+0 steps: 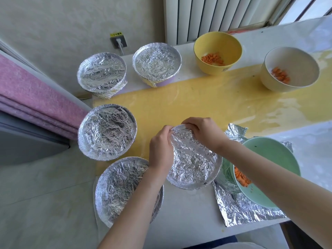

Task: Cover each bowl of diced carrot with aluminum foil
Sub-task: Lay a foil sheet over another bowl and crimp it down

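Evidently the rim is being crimped on the bowl in front of the person. The left hand (pixel 161 146) and the right hand (pixel 203 133) meet at its far edge, fingers curled and pinching the crinkled silver aluminium foil cover (pixel 194 162) against the rim. Keeping both hands close together at one spot probably lets the foil be folded down tight there; the rest of the rim looks pressed round. The bowl itself is hidden under the foil, so its colour cannot be told. It sits on the white tabletop (pixel 179 212) at the near edge of the yellow strip (pixel 197 101).

Counted, there are eight bowls. Five wear foil: the one in hand and four finished ones on the left. These are the far-left covered bowl (pixel 102 72), the far-middle covered bowl (pixel 157 62), the near-left covered bowl (pixel 106 132) and the nearest covered bowl (pixel 125 189). They are likely grouped there to keep the working space free.

Three bowls stand open with diced orange carrot (pixel 212 59) showing. The round yellow bowl (pixel 217 45) and the round cream-white bowl (pixel 294 62) are at the far right, and the round pale green bowl (pixel 269 159) is just beside the right forearm. The green one rests on a loose sheet of silver foil (pixel 242 212), seemingly staged for wrapping next. By this count the task is past halfway.
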`<act>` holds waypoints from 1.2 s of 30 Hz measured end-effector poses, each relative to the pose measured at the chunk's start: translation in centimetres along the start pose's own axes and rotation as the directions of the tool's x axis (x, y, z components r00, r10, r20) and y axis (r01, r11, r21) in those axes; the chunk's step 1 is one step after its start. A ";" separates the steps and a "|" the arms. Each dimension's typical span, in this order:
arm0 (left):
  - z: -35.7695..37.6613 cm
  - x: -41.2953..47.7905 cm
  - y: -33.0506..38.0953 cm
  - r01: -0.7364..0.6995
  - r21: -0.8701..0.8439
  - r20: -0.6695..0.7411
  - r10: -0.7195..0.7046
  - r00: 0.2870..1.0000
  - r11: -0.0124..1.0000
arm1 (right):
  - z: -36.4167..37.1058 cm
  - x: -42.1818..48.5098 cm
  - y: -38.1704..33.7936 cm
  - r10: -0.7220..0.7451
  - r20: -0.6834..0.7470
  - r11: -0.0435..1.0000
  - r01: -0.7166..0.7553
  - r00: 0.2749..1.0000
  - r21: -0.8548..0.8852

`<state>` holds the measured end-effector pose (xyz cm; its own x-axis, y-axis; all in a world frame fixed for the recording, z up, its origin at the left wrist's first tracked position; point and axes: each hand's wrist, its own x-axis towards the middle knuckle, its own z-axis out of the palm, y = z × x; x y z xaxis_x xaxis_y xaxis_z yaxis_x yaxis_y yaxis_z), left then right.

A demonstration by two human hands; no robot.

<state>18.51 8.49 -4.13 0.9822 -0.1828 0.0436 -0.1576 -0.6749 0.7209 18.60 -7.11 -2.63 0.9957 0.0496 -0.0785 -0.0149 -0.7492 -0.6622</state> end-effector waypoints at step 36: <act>-0.8 0.5 0.8 -0.352 0.049 -0.245 0.353 0.903 0.935 | -1.2 -0.6 -0.1 -0.377 -0.139 0.918 0.349 0.916 -0.186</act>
<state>18.96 8.37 -2.99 0.8563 -0.2279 0.4635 -0.4982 -0.6011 0.6249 18.11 -7.90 -1.59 0.9302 0.2358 0.2812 0.3514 -0.7936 -0.4968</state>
